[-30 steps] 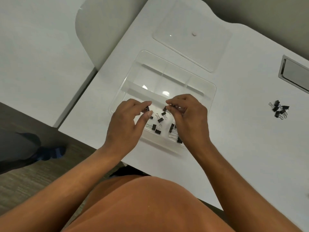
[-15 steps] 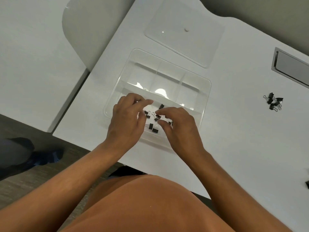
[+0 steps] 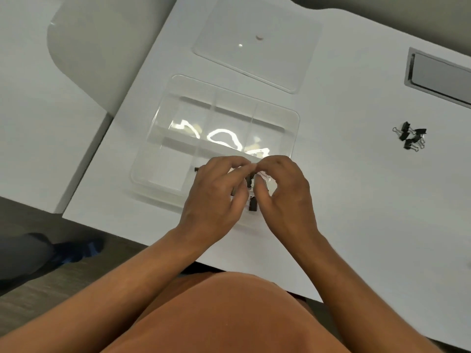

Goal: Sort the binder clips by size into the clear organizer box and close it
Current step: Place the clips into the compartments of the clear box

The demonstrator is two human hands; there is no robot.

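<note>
The clear organizer box lies open on the white table, with several empty far compartments. Both hands hover over its near compartment with their fingertips meeting. My left hand and my right hand pinch a small black binder clip with wire handles between them. Another black clip lies in the compartment below the hands, and a dark clip edge shows left of my left hand. Other clips there are hidden by the hands. The flat clear lid lies beyond the box.
A small pile of black binder clips sits on the table far right. A grey recessed panel is at the back right. A white chair back stands left of the table. The table's near edge runs just below my wrists.
Both hands have risen from the near compartment and brought their fingertips together. The camera view has shifted, so the box sits further left and lower in the frame.
</note>
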